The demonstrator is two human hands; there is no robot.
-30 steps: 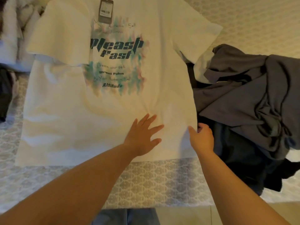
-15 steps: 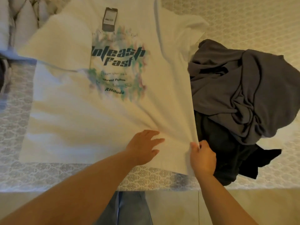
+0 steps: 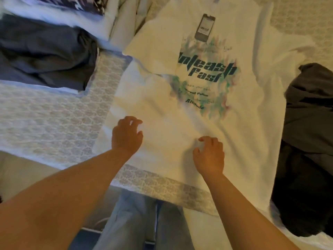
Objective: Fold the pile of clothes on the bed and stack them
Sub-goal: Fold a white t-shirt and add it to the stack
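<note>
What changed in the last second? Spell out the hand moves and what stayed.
The right hand let go of the white T-shirt's right side edge and moved left onto the lower front, fingers curled. The left hand slid left toward the other side, fingers now bent. The shirt still lies spread print-up with its hang tag, dark clothes pile still beside it.

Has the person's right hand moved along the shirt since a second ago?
Yes. The right hand has left the white T-shirt's right edge beside the dark clothes pile and now rests inward, below the print.

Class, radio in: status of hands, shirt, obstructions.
Both hands on white T-shirt, fingers curled, grip unclear. Shirt spread flat, unfolded. Dark clothes crowd its right edge.
</note>
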